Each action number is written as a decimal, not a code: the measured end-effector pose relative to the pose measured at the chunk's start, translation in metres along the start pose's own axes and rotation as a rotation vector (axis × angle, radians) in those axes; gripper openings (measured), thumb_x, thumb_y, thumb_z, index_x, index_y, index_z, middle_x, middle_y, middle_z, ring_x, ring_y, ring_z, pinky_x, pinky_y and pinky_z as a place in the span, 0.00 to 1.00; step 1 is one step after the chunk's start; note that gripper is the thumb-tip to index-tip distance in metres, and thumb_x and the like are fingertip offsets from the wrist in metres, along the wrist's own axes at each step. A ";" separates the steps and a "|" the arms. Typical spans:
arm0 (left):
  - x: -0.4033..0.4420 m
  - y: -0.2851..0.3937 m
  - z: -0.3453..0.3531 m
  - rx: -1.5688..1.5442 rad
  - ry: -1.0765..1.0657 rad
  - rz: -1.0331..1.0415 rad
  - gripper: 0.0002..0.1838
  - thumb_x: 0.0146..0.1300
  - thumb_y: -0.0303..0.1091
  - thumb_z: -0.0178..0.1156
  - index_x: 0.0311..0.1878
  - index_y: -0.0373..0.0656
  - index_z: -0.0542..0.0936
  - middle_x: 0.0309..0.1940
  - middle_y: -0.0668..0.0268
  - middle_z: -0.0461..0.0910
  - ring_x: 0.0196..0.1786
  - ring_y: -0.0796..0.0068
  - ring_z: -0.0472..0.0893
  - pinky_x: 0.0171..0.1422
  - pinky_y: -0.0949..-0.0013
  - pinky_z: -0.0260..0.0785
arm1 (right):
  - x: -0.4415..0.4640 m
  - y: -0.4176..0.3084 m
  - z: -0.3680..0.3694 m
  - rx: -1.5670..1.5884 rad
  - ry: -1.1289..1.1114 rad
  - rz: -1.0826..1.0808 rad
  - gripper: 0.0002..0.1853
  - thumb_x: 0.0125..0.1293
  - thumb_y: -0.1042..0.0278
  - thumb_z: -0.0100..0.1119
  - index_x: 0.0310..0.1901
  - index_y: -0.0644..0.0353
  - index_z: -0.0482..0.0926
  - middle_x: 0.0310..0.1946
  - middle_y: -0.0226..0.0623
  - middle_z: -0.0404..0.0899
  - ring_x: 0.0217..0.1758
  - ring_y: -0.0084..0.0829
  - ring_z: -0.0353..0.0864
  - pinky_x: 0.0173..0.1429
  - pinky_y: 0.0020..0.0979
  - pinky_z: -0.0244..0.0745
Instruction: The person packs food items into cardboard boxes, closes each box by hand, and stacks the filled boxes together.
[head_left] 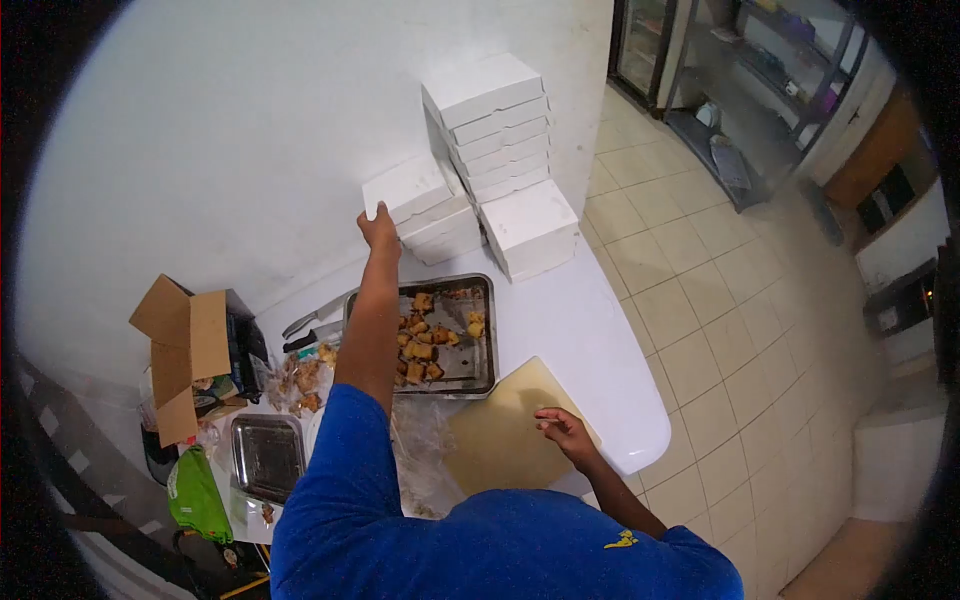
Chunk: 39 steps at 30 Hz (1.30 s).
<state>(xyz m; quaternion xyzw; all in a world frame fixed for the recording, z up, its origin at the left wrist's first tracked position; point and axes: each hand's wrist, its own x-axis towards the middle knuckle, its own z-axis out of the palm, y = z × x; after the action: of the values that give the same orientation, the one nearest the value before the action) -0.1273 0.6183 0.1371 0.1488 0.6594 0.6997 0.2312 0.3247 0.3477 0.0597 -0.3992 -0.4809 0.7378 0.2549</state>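
Note:
My left hand point(379, 228) reaches out to a short stack against the wall and grips the near left corner of its top white cardboard box point(410, 188); the thumb lies along the box's side. Below my left forearm is a dark metal baking tray point(475, 370) with browned pastry pieces point(424, 348) in it. My right hand point(566, 432) hovers over the cream cutting board point(505, 425), fingers loosely bent and apart, holding nothing that I can see. Clear plastic bags point(425, 450) lie between the board and my body.
A taller stack of white boxes point(500, 120) and another white box point(530, 225) stand at the table's back. Knives point(300, 340) lie left of the tray. Further left are an open carton point(175, 350), an empty metal tray point(268, 455) and a green bag point(198, 495).

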 end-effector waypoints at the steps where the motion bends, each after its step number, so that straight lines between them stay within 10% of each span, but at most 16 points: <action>1: -0.006 0.006 0.005 0.217 0.029 -0.019 0.35 0.61 0.50 0.59 0.66 0.46 0.58 0.60 0.51 0.65 0.62 0.55 0.66 0.64 0.52 0.62 | -0.004 -0.002 -0.004 -0.010 0.037 0.003 0.16 0.66 0.64 0.57 0.54 0.58 0.74 0.51 0.31 0.76 0.51 0.25 0.75 0.55 0.29 0.69; 3: -0.022 0.023 0.013 0.654 0.087 -0.051 0.39 0.58 0.56 0.59 0.67 0.45 0.60 0.61 0.50 0.64 0.63 0.51 0.65 0.64 0.49 0.62 | -0.011 -0.008 -0.010 -0.004 0.096 0.022 0.16 0.66 0.64 0.57 0.53 0.58 0.74 0.51 0.30 0.76 0.50 0.25 0.75 0.55 0.29 0.69; 6: -0.005 0.009 0.012 0.414 -0.100 0.006 0.45 0.53 0.62 0.59 0.68 0.44 0.61 0.63 0.49 0.63 0.64 0.46 0.63 0.65 0.47 0.60 | -0.009 -0.018 -0.015 0.022 0.143 0.043 0.15 0.66 0.64 0.57 0.53 0.58 0.75 0.49 0.30 0.77 0.50 0.24 0.74 0.55 0.29 0.69; 9: -0.037 0.030 0.020 0.327 0.122 -0.157 0.37 0.58 0.56 0.57 0.63 0.39 0.66 0.62 0.50 0.64 0.64 0.48 0.63 0.64 0.49 0.61 | 0.016 -0.028 -0.030 -0.019 0.167 -0.023 0.15 0.66 0.64 0.57 0.51 0.59 0.76 0.45 0.29 0.78 0.48 0.23 0.74 0.53 0.28 0.70; 12: -0.058 -0.009 0.013 0.209 0.459 0.370 0.26 0.64 0.47 0.52 0.57 0.36 0.70 0.59 0.49 0.67 0.60 0.53 0.67 0.61 0.52 0.63 | 0.066 -0.055 -0.049 -0.072 0.227 -0.095 0.14 0.66 0.67 0.55 0.52 0.58 0.76 0.45 0.31 0.78 0.46 0.24 0.74 0.52 0.28 0.70; 14: -0.091 -0.041 0.023 0.179 0.450 0.251 0.17 0.67 0.38 0.47 0.52 0.34 0.71 0.54 0.50 0.71 0.55 0.57 0.71 0.58 0.57 0.64 | 0.115 -0.072 -0.069 -0.164 0.257 -0.144 0.16 0.65 0.68 0.56 0.54 0.56 0.74 0.47 0.28 0.77 0.46 0.22 0.76 0.48 0.27 0.71; 18: -0.125 -0.135 0.065 -0.283 0.133 -0.084 0.20 0.67 0.44 0.51 0.51 0.35 0.72 0.48 0.54 0.74 0.52 0.61 0.73 0.59 0.59 0.63 | 0.219 -0.122 -0.102 -0.286 0.515 -0.424 0.23 0.65 0.59 0.59 0.58 0.59 0.71 0.51 0.30 0.75 0.48 0.26 0.75 0.46 0.25 0.70; 24: -0.155 -0.069 0.102 0.055 -0.410 -0.297 0.46 0.57 0.66 0.56 0.67 0.37 0.59 0.61 0.54 0.66 0.64 0.60 0.64 0.64 0.59 0.58 | 0.289 -0.181 -0.121 -0.338 0.391 -0.178 0.42 0.56 0.31 0.56 0.66 0.49 0.62 0.63 0.40 0.64 0.65 0.40 0.63 0.61 0.53 0.61; 25: -0.161 -0.050 0.097 0.033 -0.555 -0.393 0.50 0.56 0.65 0.57 0.72 0.42 0.51 0.69 0.55 0.56 0.70 0.60 0.57 0.68 0.58 0.54 | 0.291 -0.186 -0.119 -0.346 0.362 -0.122 0.48 0.54 0.30 0.58 0.67 0.59 0.61 0.65 0.51 0.62 0.69 0.45 0.59 0.67 0.44 0.60; 39: -0.148 -0.089 0.094 0.131 -0.790 -0.596 0.51 0.53 0.68 0.56 0.71 0.47 0.49 0.68 0.55 0.58 0.67 0.51 0.60 0.65 0.41 0.50 | 0.266 -0.172 -0.109 -0.259 0.332 0.053 0.54 0.47 0.31 0.60 0.68 0.61 0.55 0.65 0.51 0.62 0.66 0.48 0.63 0.64 0.53 0.61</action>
<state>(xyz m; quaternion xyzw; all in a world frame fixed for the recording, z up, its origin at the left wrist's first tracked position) 0.0576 0.6233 0.0711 0.2218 0.5779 0.4506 0.6432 0.2673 0.6749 0.1015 -0.5573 -0.5123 0.6006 0.2575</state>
